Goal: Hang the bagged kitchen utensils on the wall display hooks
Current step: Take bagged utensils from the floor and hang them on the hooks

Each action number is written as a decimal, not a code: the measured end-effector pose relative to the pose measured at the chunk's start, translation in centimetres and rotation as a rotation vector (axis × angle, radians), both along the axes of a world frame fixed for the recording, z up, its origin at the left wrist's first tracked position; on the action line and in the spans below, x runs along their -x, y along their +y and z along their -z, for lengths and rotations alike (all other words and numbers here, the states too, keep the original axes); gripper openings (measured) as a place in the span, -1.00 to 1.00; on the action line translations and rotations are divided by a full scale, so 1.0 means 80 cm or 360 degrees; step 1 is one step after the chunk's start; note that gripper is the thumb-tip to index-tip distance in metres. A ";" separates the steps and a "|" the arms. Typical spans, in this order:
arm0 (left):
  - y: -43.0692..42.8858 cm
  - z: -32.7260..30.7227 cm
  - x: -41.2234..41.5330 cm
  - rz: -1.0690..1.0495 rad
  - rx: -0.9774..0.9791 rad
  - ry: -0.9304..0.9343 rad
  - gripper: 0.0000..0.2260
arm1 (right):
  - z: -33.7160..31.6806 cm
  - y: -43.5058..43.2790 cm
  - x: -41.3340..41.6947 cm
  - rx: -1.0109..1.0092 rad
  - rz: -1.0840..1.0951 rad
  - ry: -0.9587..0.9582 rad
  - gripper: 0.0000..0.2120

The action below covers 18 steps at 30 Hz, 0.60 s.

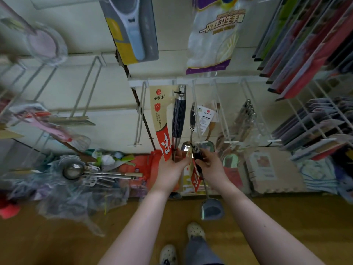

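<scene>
A dark-handled utensil (pixel 179 119) with a cream-and-red card label (pixel 160 119) hangs from a white wall hook (pixel 180 87) at centre. My left hand (pixel 172 169) grips its lower shaft and the label's red end. My right hand (pixel 210 165) holds a second dark-handled spatula (pixel 211 208) by the handle; its metal blade hangs down above the floor and a red tag (pixel 195 180) dangles from it. Another utensil (pixel 192 119) hangs just right of the first.
Empty wire hooks (pixel 140 113) stick out left of centre. Bagged gloves (pixel 212 33) and a carded tool (pixel 129 29) hang above. Cutting boards (pixel 305 44) fill racks at right. A pile of bagged ladles (pixel 76 171) lies at left on the wooden floor (pixel 57 241).
</scene>
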<state>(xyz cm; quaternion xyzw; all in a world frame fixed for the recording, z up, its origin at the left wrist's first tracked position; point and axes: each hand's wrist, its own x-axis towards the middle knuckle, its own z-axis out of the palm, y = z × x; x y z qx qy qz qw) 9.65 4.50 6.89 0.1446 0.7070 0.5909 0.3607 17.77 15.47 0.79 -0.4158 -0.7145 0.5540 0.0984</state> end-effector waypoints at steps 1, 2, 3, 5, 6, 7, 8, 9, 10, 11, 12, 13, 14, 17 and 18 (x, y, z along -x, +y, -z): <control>0.002 0.001 -0.001 -0.0001 -0.0016 0.0005 -0.88 | 0.002 0.004 0.001 -0.0021 0.0002 0.0006 -0.64; 0.004 0.002 -0.001 0.0002 -0.0026 0.0015 -0.86 | 0.002 0.007 0.002 -0.0037 0.0011 0.0006 -0.64; 0.006 0.003 -0.002 0.0006 -0.0031 0.0029 -0.85 | 0.002 0.010 0.004 -0.0045 0.0026 0.0008 -0.64; 0.009 0.006 -0.005 -0.0007 -0.0048 0.0068 -0.85 | 0.002 0.017 0.007 -0.0048 0.0047 0.0033 -0.67; 0.010 0.008 -0.006 -0.0027 -0.0057 0.0088 -0.85 | 0.001 0.020 0.008 -0.0053 0.0048 0.0040 -0.69; 0.010 0.010 -0.008 -0.0051 -0.0054 0.0090 -0.85 | 0.003 0.023 0.010 -0.0055 0.0054 0.0035 -0.70; 0.010 0.012 -0.010 -0.0065 -0.0041 0.0075 -0.84 | 0.004 0.026 0.012 -0.0053 0.0057 0.0028 -0.71; 0.010 0.013 -0.012 -0.0072 -0.0035 0.0055 -0.83 | 0.006 0.028 0.014 -0.0051 0.0060 0.0020 -0.72; 0.011 0.015 -0.014 -0.0074 -0.0040 0.0042 -0.83 | 0.009 0.030 0.016 -0.0059 0.0057 0.0013 -0.72; 0.011 0.016 -0.015 -0.0081 -0.0047 0.0029 -0.83 | 0.012 0.032 0.018 -0.0067 0.0057 0.0005 -0.73; 0.012 0.017 -0.017 -0.0089 -0.0041 0.0011 -0.83 | 0.013 0.034 0.019 -0.0075 0.0054 0.0005 -0.73; 0.013 0.017 -0.018 -0.0095 -0.0036 -0.0012 -0.81 | 0.016 0.035 0.021 -0.0077 0.0054 0.0010 -0.73; 0.013 0.019 -0.019 -0.0092 -0.0034 -0.0023 -0.80 | 0.017 0.036 0.022 -0.0075 0.0049 0.0017 -0.73; 0.014 0.026 -0.020 -0.0066 -0.0032 -0.0040 -0.78 | 0.018 0.039 0.024 -0.0063 0.0059 0.0013 -0.74; 0.014 0.028 -0.020 -0.0069 -0.0038 -0.0048 -0.78 | 0.017 0.040 0.025 -0.0064 0.0069 0.0012 -0.74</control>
